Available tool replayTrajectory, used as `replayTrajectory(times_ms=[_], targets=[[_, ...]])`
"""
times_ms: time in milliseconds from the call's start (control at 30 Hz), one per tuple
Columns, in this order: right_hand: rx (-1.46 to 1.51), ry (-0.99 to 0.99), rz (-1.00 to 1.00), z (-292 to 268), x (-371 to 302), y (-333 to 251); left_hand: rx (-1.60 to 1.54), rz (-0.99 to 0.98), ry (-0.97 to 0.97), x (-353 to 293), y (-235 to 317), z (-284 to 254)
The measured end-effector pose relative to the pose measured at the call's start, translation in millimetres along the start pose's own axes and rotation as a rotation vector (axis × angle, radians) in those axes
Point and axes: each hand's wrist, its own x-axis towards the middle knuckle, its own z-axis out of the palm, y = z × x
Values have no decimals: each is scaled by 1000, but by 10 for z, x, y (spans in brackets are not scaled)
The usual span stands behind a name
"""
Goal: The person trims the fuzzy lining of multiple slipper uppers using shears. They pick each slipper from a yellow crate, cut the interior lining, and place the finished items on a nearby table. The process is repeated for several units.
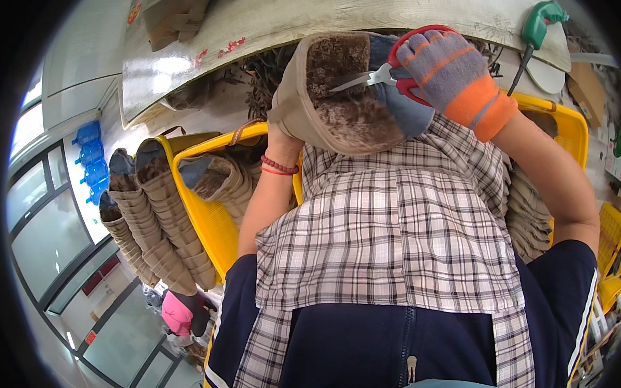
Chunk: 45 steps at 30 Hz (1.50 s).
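A tan boot upper with brown fleece and blue-grey lining is tilted above my lap, its wide opening facing up. My left hand, with red bead and cord bracelets at the wrist, grips it from the left; its fingers are mostly hidden behind the upper. In a grey and orange work glove, my right hand is closed round the red handles of a pair of scissors. The blades point left into the opening, over the fleece. Whether they touch the lining I cannot tell.
Ahead runs a worn pale workbench, with a green hand tool and its cord at the right. Yellow baskets holding boot uppers flank me. Nested stacks of uppers stand at the left. Blue bottles are farther off.
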Motion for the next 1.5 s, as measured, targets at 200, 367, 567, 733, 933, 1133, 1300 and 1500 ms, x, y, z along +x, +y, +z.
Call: replayTrajectory(times_ms=[200, 367, 567, 733, 933, 1133, 1300, 1500], targets=[[-100, -112, -20, 76, 89, -1, -44, -54, 108, 58, 51, 263], [-111, -105, -27, 49, 127, 9, -64, -107, 165, 28, 92, 323], [-82, -34, -54, 96, 64, 85, -162, -125, 162, 20, 78, 253], [-62, -9, -68, 130, 89, 65, -281, -154, 16, 49, 36, 64], [-62, -99, -52, 165, 161, -22, -222, -124, -59, 115, -24, 8], [157, -15, 66, 137, 100, 47, -112, -74, -92, 80, -9, 17], [813, 115, 594, -169, -177, -32, -225, -36, -72, -39, 108, 109], [1855, 416, 587, -516, 365, -539, 506, 523, -398, 321, 607, 815]])
